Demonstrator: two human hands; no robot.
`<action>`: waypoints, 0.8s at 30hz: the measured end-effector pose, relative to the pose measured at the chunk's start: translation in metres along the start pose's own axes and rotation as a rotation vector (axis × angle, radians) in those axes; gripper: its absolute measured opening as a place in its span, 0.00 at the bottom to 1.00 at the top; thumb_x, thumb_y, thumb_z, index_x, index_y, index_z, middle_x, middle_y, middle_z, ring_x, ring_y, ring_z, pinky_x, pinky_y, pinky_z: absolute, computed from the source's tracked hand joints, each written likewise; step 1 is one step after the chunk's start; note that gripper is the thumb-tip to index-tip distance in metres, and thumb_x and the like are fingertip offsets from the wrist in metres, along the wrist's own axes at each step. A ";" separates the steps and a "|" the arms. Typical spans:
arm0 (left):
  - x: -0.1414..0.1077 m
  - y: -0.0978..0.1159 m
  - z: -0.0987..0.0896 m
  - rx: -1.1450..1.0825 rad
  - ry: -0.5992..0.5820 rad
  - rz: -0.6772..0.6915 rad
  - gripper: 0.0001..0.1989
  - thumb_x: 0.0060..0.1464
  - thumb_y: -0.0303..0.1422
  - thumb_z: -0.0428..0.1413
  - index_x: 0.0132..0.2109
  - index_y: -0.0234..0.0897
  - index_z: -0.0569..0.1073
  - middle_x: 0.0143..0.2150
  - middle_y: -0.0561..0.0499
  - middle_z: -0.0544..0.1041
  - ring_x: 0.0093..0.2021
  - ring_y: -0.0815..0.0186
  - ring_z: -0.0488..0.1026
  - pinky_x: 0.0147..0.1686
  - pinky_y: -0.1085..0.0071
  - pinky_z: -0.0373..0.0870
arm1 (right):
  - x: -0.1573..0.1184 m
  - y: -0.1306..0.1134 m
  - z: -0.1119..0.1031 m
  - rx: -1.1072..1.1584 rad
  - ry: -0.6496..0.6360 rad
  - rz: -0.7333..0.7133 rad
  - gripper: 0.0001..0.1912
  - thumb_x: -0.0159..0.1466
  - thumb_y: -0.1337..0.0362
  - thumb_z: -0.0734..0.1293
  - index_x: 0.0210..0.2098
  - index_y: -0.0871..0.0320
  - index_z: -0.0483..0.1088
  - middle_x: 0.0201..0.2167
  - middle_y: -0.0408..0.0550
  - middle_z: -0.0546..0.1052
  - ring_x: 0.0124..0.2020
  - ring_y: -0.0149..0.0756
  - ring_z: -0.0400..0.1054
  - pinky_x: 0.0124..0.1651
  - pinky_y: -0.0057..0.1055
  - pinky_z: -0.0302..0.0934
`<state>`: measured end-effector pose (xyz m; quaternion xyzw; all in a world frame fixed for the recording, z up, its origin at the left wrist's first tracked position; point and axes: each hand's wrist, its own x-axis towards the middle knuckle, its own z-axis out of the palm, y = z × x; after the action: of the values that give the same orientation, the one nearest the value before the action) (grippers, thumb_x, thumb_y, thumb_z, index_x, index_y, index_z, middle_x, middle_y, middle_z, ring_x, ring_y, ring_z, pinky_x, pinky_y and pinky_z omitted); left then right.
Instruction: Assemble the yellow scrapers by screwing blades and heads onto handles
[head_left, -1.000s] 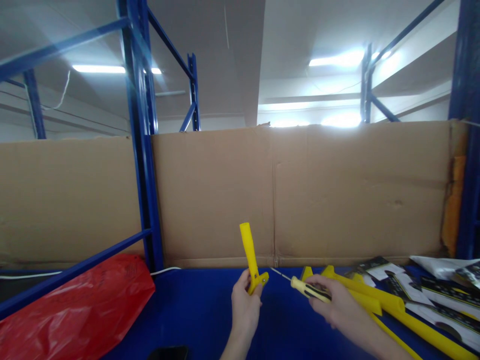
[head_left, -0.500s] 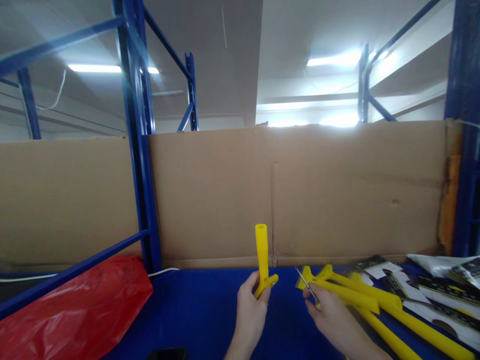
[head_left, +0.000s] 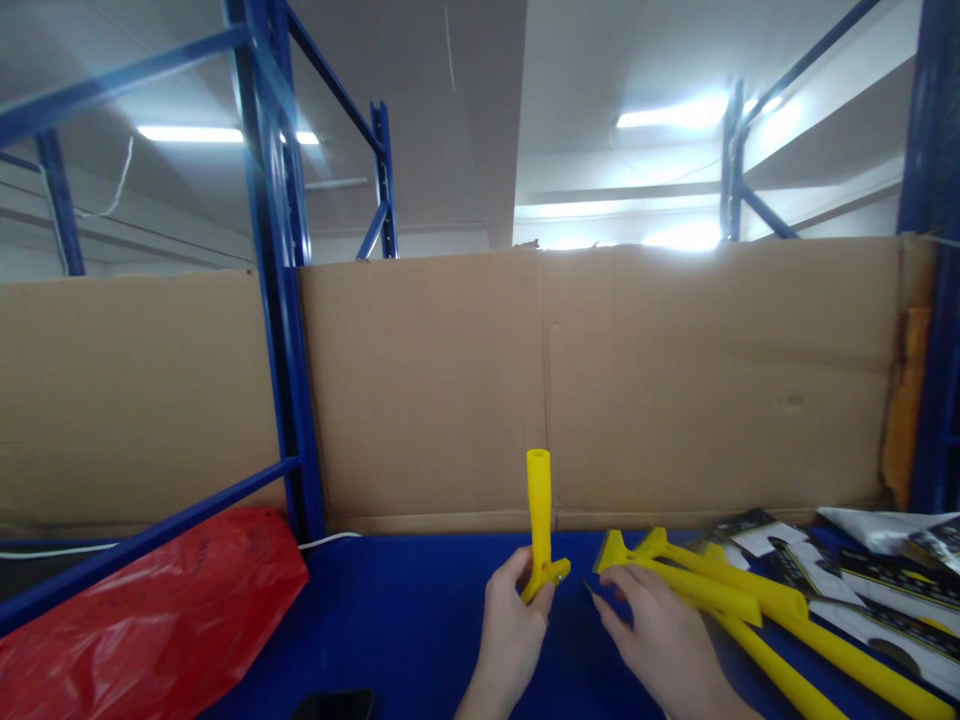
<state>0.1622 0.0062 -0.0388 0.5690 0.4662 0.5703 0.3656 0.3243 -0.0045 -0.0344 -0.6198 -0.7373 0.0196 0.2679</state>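
Note:
My left hand (head_left: 515, 620) is closed round the lower end of a yellow handle (head_left: 538, 500), whose hollow round end points up. A short forked part with a small metal screw shows beside my fingers. My right hand (head_left: 656, 625) is just left of several yellow scraper-like tools (head_left: 720, 590) lying on the blue surface (head_left: 405, 610). Its thumb and index finger are near a thin dark tip; most of that thing is hidden, so I cannot make out how it is held.
A red plastic bag (head_left: 172, 610) lies at the left, by a blue rack post (head_left: 281, 400). Black-and-white packages (head_left: 892, 600) are piled at the far right. A dark flat object (head_left: 336, 705) sits at the bottom edge. Cardboard (head_left: 435, 390) stands behind.
My left hand and the yellow handle have moved slightly right. My right hand has turned, and the thin metal tool that stuck up from it now shows only a low dark tip.

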 end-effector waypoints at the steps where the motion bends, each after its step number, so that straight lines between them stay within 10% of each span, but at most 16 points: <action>1: 0.000 0.000 0.000 0.013 -0.016 0.008 0.10 0.43 0.23 0.54 0.35 0.32 0.75 0.35 0.46 0.78 0.36 0.62 0.73 0.31 0.74 0.70 | 0.000 -0.001 0.001 0.062 0.025 -0.018 0.12 0.64 0.61 0.59 0.35 0.55 0.73 0.36 0.51 0.80 0.38 0.44 0.74 0.38 0.33 0.62; 13: -0.013 0.006 0.011 0.062 -0.198 0.053 0.12 0.46 0.23 0.51 0.38 0.33 0.75 0.35 0.49 0.76 0.36 0.65 0.70 0.29 0.76 0.68 | 0.001 -0.008 0.011 0.530 -0.085 -0.036 0.16 0.62 0.61 0.56 0.27 0.57 0.72 0.17 0.43 0.72 0.20 0.33 0.67 0.24 0.26 0.56; 24: -0.004 -0.003 0.008 0.100 -0.019 0.026 0.12 0.43 0.18 0.51 0.34 0.33 0.74 0.31 0.51 0.78 0.33 0.64 0.74 0.33 0.75 0.69 | -0.005 -0.010 0.000 -0.064 -0.112 -0.072 0.10 0.60 0.68 0.60 0.30 0.54 0.73 0.24 0.45 0.79 0.27 0.39 0.74 0.28 0.27 0.56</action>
<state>0.1700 0.0046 -0.0434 0.5979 0.4831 0.5455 0.3340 0.3155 -0.0117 -0.0328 -0.5990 -0.7733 0.0210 0.2067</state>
